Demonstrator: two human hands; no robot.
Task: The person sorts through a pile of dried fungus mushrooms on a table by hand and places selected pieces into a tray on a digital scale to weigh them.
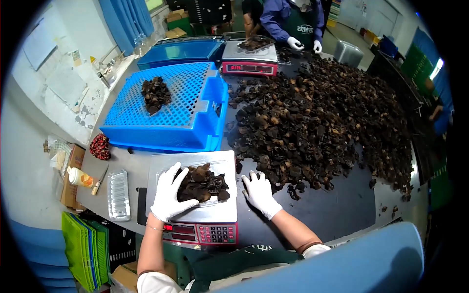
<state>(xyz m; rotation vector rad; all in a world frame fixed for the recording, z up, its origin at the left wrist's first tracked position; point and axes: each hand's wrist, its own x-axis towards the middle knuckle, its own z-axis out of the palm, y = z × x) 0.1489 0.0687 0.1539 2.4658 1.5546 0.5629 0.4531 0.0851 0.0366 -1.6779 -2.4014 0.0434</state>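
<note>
My left hand (pixel 168 194), in a white glove, is on the left side of a clear plastic tray (pixel 210 201) of dark wood ear mushrooms (pixel 202 183). Its thumb and fingers are spread around the near and left side of the heap, not closed on it. The tray rests on the metal plate of a red digital scale (pixel 227 205), whose lit display is partly hidden by my wrist. My right hand (pixel 261 195), also gloved, lies with fingers apart on the dark tabletop, between the scale and the big mushroom pile (pixel 303 132).
An upturned blue crate (pixel 161 132) carries a small mushroom clump (pixel 155 95). Behind it stands a second scale (pixel 249 67) with mushrooms. A gloved co-worker (pixel 293 24) is across the table. Stacked clear trays (pixel 118 195) and a paper cup (pixel 80 177) are at left.
</note>
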